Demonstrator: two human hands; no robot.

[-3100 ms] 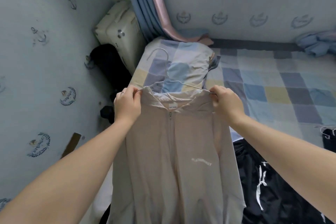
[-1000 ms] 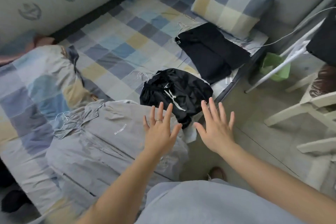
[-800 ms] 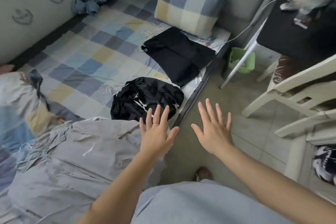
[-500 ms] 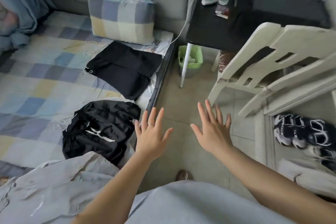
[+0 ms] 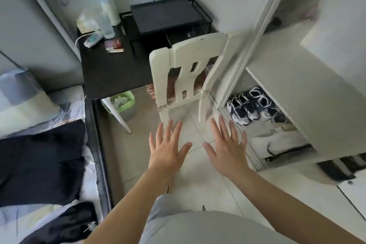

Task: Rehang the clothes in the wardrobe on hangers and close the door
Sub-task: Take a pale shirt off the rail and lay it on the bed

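Observation:
My left hand (image 5: 167,149) and my right hand (image 5: 227,147) are held out side by side over the tiled floor, fingers spread and straight, holding nothing. A folded black garment (image 5: 39,162) lies on the bed at the left, and a second black garment with white print (image 5: 65,226) lies at the bottom left. The wardrobe (image 5: 309,93) stands open at the right, its white shelf jutting out. Its door is not clearly in view.
A white chair (image 5: 188,73) stands straight ahead at a black desk (image 5: 111,73) carrying bottles and a black rack. A green bin (image 5: 124,103) sits under the desk. Several sneakers (image 5: 249,105) and a bag lie in the wardrobe's bottom. A checked pillow (image 5: 21,97) is at left.
The view has swung right from the bed to the chair and open wardrobe. The grey jacket, laid on the bed earlier, is out of view. Both hands stay spread and hold nothing.

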